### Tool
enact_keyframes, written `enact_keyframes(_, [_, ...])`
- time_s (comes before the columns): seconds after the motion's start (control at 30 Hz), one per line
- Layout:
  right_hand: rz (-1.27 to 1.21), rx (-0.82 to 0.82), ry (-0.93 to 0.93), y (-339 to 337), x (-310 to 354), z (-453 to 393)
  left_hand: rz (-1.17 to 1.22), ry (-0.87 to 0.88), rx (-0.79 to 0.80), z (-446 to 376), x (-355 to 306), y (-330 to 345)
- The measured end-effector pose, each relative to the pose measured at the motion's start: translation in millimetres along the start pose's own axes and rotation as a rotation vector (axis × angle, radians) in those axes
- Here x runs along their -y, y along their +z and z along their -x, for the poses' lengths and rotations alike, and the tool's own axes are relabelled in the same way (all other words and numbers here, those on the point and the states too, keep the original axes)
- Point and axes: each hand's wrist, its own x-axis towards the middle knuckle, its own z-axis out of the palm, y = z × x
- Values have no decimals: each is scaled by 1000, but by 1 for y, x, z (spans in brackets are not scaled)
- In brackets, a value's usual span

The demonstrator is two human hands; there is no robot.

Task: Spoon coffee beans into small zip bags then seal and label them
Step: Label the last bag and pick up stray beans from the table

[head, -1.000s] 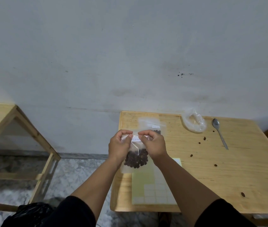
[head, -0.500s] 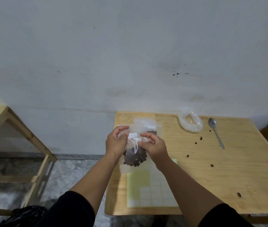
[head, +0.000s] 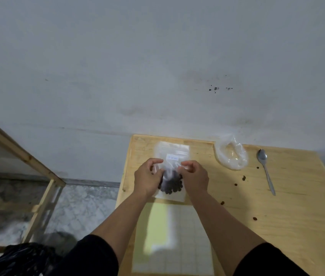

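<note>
Head view: both hands over the left part of the table (head: 277,226), a zip bag (head: 172,176) between them. Left hand (head: 147,179) has fingers curled, pinching the bag's left edge about mid-height. Right hand (head: 194,179) also curled, pinching the right edge at the same level. The bag is see-through, top toward the wall, label (head: 172,157) on its upper half just above the fingertips. Beans (head: 171,183) sit bunched in the lower half, between the two palms and below the pinch points. Bag bottom looks to rest on the table, but blur makes that uncertain; can't tell if the zip is closed. Label sheet (head: 187,246) lies flat just below the bag, under the forearms. Crumpled plastic bag (head: 231,156) near the far edge, spoon (head: 266,170) just right of it, bowl toward the wall. Loose beans (head: 243,178) scattered on the wood between bag and spoon.
</note>
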Motion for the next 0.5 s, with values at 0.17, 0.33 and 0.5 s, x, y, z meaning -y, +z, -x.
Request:
enact_keyframes(0.17, [99, -6, 37, -2, -11, -27, -77, -2, -37, -16, 8, 20])
enact_keyframes(0.33, [132, 29, 60, 4, -16, -46, -83, -52, -87, -25, 11, 29])
enact_keyframes(0.5, [98, 40, 26, 16, -12, -56, -57, -65, -150, -31, 9, 28])
